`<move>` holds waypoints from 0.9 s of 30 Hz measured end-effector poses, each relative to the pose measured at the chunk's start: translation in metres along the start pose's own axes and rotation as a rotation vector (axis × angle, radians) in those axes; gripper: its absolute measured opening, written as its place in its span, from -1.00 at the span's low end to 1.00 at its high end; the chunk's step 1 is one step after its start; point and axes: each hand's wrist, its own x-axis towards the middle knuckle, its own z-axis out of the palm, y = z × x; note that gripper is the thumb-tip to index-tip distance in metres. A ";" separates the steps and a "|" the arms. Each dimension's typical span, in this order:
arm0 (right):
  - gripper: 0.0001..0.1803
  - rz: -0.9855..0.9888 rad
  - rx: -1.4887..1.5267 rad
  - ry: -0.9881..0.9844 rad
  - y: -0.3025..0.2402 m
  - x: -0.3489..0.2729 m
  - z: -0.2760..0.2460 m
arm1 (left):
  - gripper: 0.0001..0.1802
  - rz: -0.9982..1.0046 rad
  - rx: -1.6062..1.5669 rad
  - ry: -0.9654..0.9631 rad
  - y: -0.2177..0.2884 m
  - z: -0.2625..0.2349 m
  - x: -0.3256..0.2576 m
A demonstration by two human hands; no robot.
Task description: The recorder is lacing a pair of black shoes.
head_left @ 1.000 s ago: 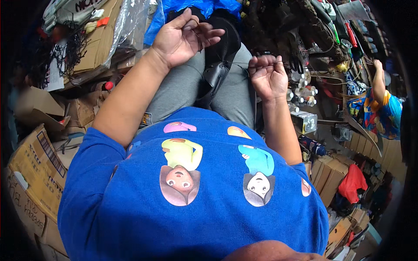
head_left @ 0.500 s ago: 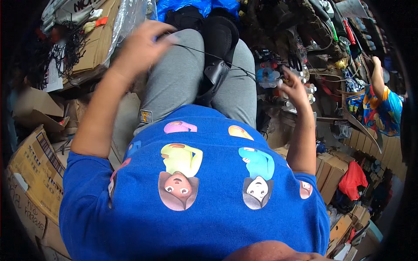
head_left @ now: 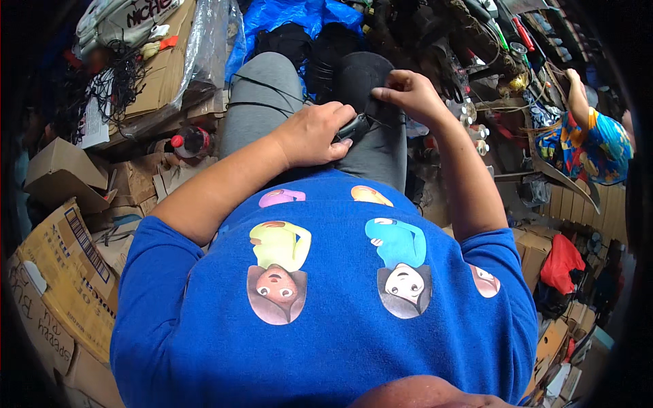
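A black shoe [head_left: 362, 75] lies across my lap, between and over my grey-clad thighs. My left hand [head_left: 315, 134] is closed round the heel end of the shoe, its thumb at the near edge. Beyond it and to the right, my right hand [head_left: 409, 95] is closed in a pinch beside the shoe's side; what it pinches is too small to make out. A thin black cord [head_left: 262, 103] trails in loops over my left thigh toward the shoe.
Flattened cardboard [head_left: 158, 75] with tangled black cords lies at the far left, near a red-capped bottle [head_left: 192, 144]. Blue plastic sheeting [head_left: 272, 15] spreads beyond my knees. Tools and small bottles [head_left: 476, 132] crowd the right. Another person's arm [head_left: 578, 96] shows at the far right.
Both hands have come inward from out beside my thighs to the shoe. My left hand has taken hold of its heel end, and the shoe has turned and shifted to the right.
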 end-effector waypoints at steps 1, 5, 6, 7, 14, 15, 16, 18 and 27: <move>-0.70 -0.019 0.101 -0.015 0.008 -0.001 0.006 | -0.57 0.002 0.003 0.006 -0.002 0.004 -0.001; -0.65 -0.074 0.115 0.108 0.017 0.006 0.024 | -0.57 -0.012 0.054 -0.065 -0.013 -0.006 0.005; -0.59 -0.110 -0.010 0.184 0.013 0.006 0.024 | -0.57 0.040 0.066 -0.065 -0.015 -0.013 0.008; -0.53 -0.151 -0.137 0.259 0.007 0.006 0.022 | -0.60 0.034 0.030 -0.051 -0.018 -0.021 0.012; -0.61 -0.208 -0.186 -0.020 -0.021 -0.026 0.012 | -0.67 -0.012 -0.081 0.047 -0.046 -0.018 0.075; -0.63 -0.279 -0.137 -0.066 -0.022 -0.027 0.014 | -0.66 -0.038 -0.102 0.032 -0.050 -0.011 0.079; -0.70 -0.174 -0.184 -0.156 -0.022 -0.026 0.015 | -0.65 -0.062 -0.128 0.015 -0.053 -0.005 0.081; -0.70 -0.228 -0.228 -0.165 -0.021 -0.027 0.014 | -0.61 -0.092 -0.165 -0.019 -0.059 0.006 0.081; -0.86 -0.101 0.117 0.014 -0.019 -0.067 -0.016 | -0.64 -0.028 -0.197 -0.160 -0.067 -0.018 0.096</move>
